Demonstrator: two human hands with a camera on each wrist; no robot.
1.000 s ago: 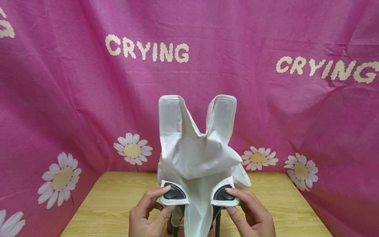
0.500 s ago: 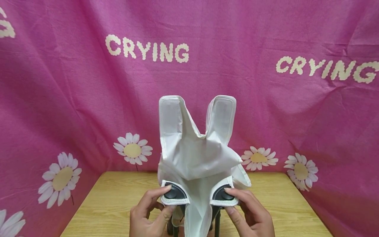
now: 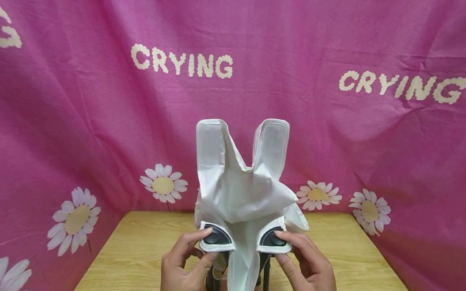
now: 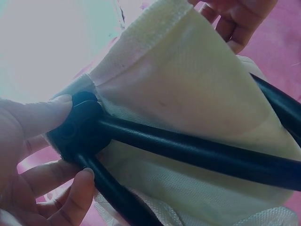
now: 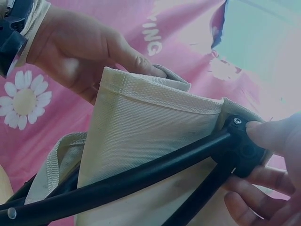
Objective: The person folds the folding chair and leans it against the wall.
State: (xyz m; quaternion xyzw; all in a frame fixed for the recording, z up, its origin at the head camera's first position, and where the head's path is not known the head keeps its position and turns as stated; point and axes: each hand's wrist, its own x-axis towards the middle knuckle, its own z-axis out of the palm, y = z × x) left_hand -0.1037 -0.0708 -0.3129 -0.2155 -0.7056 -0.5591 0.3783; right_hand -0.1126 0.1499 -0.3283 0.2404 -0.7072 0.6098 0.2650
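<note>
A small folding chair with a white fabric seat (image 3: 251,198) and black tube legs (image 3: 267,275) stands on the table, its two far corners raised. My left hand (image 3: 187,262) pinches the near left corner, index finger on its black patch (image 3: 217,237) and thumb at the front edge. At the near right corner, my right hand (image 3: 307,262) holds the matching black patch (image 3: 273,238) the same way. In the left wrist view, my thumb and fingers close around a black plastic joint (image 4: 82,125) under the fabric. The right wrist view shows another screwed joint (image 5: 240,146) between my right fingers.
The wooden table (image 3: 145,242) carries the chair near its front. Behind and on both sides hangs a pink curtain (image 3: 291,48) with daisies and lettering. A dark device (image 5: 11,35) is strapped to my left wrist.
Both near corners and the hands holding them have drawn very slightly toward each other. The hold on each corner stays the same.
</note>
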